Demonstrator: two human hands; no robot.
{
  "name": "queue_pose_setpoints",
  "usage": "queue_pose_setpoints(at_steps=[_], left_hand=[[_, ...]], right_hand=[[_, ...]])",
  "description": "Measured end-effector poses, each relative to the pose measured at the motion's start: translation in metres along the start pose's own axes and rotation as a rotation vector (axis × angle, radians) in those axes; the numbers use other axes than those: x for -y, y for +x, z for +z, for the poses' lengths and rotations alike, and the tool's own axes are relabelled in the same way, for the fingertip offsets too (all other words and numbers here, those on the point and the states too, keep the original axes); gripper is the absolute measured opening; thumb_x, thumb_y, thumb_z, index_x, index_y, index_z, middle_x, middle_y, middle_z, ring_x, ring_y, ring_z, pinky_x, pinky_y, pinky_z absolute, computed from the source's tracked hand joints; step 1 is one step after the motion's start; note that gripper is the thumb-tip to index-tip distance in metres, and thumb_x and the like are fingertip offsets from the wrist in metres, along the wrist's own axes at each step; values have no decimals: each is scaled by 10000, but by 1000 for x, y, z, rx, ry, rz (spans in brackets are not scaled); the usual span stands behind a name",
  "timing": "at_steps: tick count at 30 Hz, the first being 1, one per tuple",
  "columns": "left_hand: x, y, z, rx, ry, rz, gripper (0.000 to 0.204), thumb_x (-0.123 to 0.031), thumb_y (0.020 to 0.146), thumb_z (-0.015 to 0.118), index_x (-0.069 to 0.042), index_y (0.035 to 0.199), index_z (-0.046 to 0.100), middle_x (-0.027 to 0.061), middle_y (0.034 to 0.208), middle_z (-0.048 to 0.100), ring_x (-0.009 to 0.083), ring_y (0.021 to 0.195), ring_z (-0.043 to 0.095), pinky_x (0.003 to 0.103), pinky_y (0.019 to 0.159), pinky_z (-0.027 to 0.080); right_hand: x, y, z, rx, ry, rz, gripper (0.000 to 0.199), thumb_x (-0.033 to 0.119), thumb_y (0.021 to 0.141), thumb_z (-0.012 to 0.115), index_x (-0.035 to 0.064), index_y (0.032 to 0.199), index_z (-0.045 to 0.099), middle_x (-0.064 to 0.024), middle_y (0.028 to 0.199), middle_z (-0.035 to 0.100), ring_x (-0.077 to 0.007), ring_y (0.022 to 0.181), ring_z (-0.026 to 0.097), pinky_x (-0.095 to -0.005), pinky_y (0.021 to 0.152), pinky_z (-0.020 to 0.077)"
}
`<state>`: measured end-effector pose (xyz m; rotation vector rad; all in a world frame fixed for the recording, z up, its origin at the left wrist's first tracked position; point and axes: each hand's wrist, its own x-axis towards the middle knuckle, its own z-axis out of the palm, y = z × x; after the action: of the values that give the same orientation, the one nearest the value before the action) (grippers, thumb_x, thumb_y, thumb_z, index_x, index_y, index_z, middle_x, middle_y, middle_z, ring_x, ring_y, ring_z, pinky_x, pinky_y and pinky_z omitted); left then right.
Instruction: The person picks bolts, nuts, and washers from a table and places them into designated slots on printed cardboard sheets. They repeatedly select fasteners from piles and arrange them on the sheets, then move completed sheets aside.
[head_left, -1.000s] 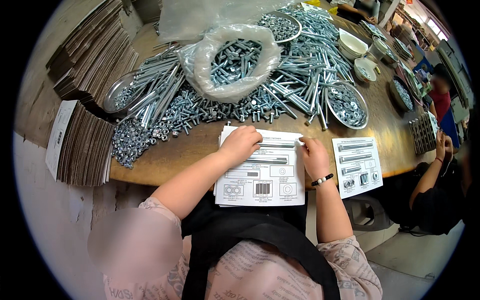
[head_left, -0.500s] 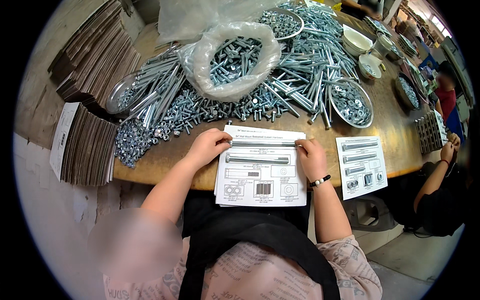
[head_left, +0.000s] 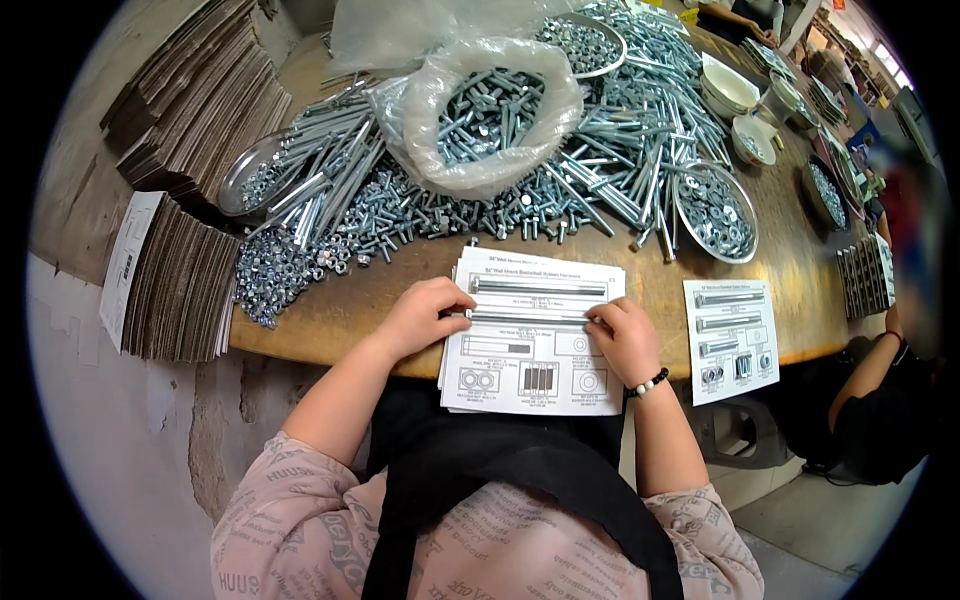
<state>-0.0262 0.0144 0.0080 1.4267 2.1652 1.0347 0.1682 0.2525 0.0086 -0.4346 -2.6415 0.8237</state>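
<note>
A long steel bolt (head_left: 530, 319) lies level across a white printed sheet (head_left: 470, 395), over the second row of its part pictures. At the bolt's left end, the thumb and fingers of my left hand (head_left: 428, 318) are closed on it. My right hand (head_left: 626, 338) pinches the other end, with a beaded bracelet (head_left: 648, 383) on that wrist. Above the bolt, the sheet's top row shows another long bolt (head_left: 540, 288); I cannot tell whether it is printed or real. The sheet tops a small stack overhanging the table's near edge.
Beyond the sheet, short bolts (head_left: 430, 215) surround an open plastic bag (head_left: 400, 130) of bolts. Nuts (head_left: 268, 285) heap at left beside stacked cardboard (head_left: 180, 290). A washer bowl (head_left: 752, 258) and second printed sheet (head_left: 725, 390) are at right, near a co-worker's arm (head_left: 865, 375).
Both my hands have moved from the sheet's top row down to its second row, still pinching at the two ends. The view has shifted slightly, and the co-worker's hand at right has moved.
</note>
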Motion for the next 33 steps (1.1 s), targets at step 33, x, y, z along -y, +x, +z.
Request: queue_pose_setpoints(at_steps=[33], left_hand=[[-36,118,-89,-867,-765,3,189,-165,876,524,-8,975,560,70,854,600,194,801,586,308,679,474]], right_hand=[[-64,-19,19,-308,641,466,163,120,865,538,15,968,608,-1,802,595,-66,679,506,-210,614,417]])
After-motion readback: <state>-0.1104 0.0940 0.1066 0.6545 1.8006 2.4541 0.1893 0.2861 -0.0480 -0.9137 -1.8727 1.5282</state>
